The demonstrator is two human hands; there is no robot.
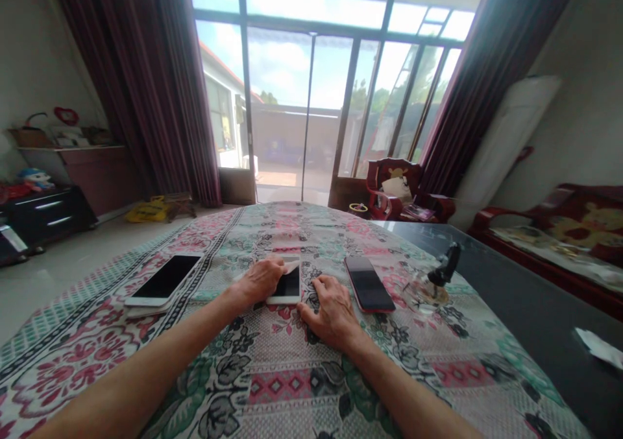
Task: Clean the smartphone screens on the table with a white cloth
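A small white phone (288, 287) lies face up in the middle of the flowered tablecloth (272, 374). My left hand (260, 279) rests over its left and top edge, fingers curled, pressing a pale cloth or wipe (292, 267) onto the screen's upper part. Just to the phone's right, my right hand (331, 309) lies palm down on the cloth, fingers bent and touching the phone's right edge. A white phone (164, 279) with a dark screen lies to the left. A red-edged phone (368, 283) lies to the right.
A small black object on a clear base (440, 277) stands right of the red phone. The dark glass tabletop (525, 303) is bare on the right, with a white scrap (601, 347) near its edge. Armchair, sofa, cabinet and glass doors stand beyond.
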